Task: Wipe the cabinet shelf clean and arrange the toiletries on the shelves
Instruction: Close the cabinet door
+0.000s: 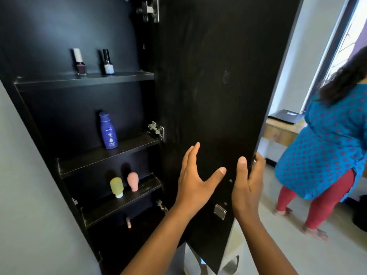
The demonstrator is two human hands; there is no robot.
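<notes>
Here, the shelves point(89, 161) sit at the left of the frame. Two nail polish bottles point(80, 65) stand on top, a blue lotion bottle point(108, 132) below, and a yellow bottle point(116, 186) and pink bottle point(133, 180) lower down. The left hand point(195, 181) is spread wide before the black door point(208, 86). The right hand point(247, 187) holds the door's edge. A person in blue point(325, 151) stands far right.

You have one view, from the wide-angle camera on your head. It looks forward and a little down into the open cabinet point(59, 32), very near: the door point(208, 76) fills the middle of the frame, with your left hand point(195, 181) and right hand point(246, 189) just below centre. The lens bows the shelves point(85, 81) at left. Past the door's right edge you see into the room point(288, 66). The lowest compartment point(119, 245) is perhaps too dark to read.
</notes>
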